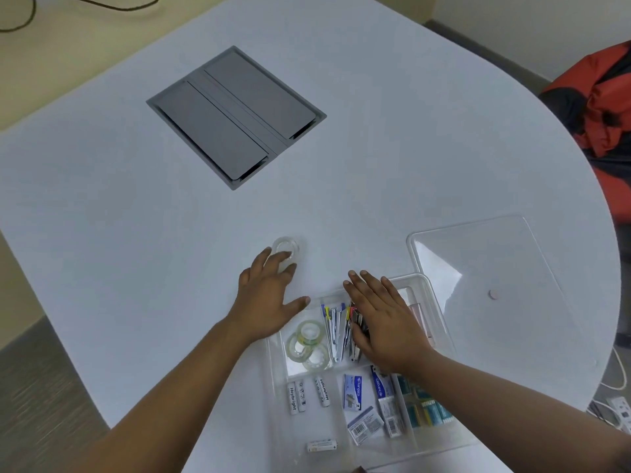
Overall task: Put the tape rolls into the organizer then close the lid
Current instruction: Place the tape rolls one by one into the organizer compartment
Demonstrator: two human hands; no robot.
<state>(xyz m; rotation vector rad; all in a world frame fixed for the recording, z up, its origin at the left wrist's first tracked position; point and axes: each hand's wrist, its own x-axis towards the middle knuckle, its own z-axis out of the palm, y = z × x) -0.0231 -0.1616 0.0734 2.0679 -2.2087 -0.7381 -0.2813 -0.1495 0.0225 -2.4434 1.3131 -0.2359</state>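
Presently, item: loose tape roll (286,249), centre frame on counter (136,233), under left hand (269,295) fingers (285,264), spread, touching, not yet closed. Three rolls (309,344) sat in organizer (440,322) compartment, lower centre. Right hand (382,322) lay flat, open, prob. steadying organizer. Lid (495,268) lay off, right.

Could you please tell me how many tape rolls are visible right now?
4: three overlapping in the organizer's left compartment, one on the table under the left hand's fingers.

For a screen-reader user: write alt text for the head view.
The left hand reaches a clear tape roll on the white table; the right hand rests flat over the open organizer, its lid lying alongside.
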